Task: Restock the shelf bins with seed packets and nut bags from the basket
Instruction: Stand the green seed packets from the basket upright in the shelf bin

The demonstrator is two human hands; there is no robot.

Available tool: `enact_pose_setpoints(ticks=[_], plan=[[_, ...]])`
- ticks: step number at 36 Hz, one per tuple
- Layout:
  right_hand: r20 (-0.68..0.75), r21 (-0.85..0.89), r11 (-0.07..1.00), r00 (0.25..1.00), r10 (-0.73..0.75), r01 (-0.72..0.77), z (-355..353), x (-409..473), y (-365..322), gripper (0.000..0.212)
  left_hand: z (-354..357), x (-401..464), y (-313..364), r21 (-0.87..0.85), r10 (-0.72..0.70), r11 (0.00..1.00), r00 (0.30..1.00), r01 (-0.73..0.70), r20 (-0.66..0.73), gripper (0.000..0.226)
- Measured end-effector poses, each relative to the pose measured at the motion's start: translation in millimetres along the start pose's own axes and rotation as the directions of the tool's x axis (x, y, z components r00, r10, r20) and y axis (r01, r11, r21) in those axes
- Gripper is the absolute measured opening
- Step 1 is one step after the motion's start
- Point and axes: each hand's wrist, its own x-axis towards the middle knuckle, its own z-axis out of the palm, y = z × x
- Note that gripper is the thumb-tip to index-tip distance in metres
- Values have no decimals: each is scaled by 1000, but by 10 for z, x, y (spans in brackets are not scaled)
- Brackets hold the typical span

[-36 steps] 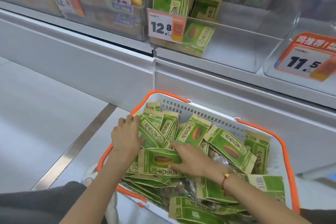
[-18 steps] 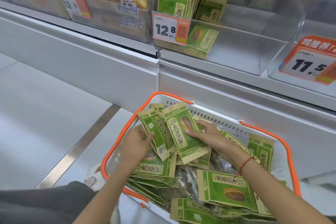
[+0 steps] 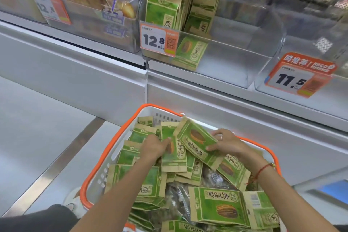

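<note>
A tilted green seed packet is pinched at its right edge by the right hand, while the left hand grips an upright packet beside it, both over the orange-rimmed basket below the clear shelf bin.

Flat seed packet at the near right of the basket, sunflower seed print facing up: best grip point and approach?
Pinch the seed packet along its left short edge, coming from above and the left. It lies flat, face up on the pile in the basket, and that edge looks raised off the clear bags below, so fingers could probably slip under. Its right end abuts another packet, and both hands, left hand and right hand, are busy farther back.
</note>
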Motion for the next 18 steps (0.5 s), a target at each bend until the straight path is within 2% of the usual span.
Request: enact_pose_setpoints(ticks=[3,7,9,12,15,18], plan=[[-4,-82,995,998,-63,63,-115,-23,-38,34,23,-2,82,-91,14,996,1000,-12,19,38],[-8,-170,962,976,-219,214,-366,-139,-163,28,-75,-125,44,-239,125,966,989,-103,79,32],[-15,-187,936,952,-306,298,-476,-171,-215,22,-193,-203,-33,-329,168,933,985,-146,41,23],[52,-338,858,918,-392,386,-499,-210,-295,19,-417,-292,-61,-426,239,871,969,-245,-69,20],[202,-376,818,900,-386,435,-374,-259,-380,21,-555,-332,-5,-388,287,873,955,-295,-80,18],[284,-261,843,872,-398,470,-153,-257,-421,21,-554,-384,8,-210,362,916,930,-342,63,22]])
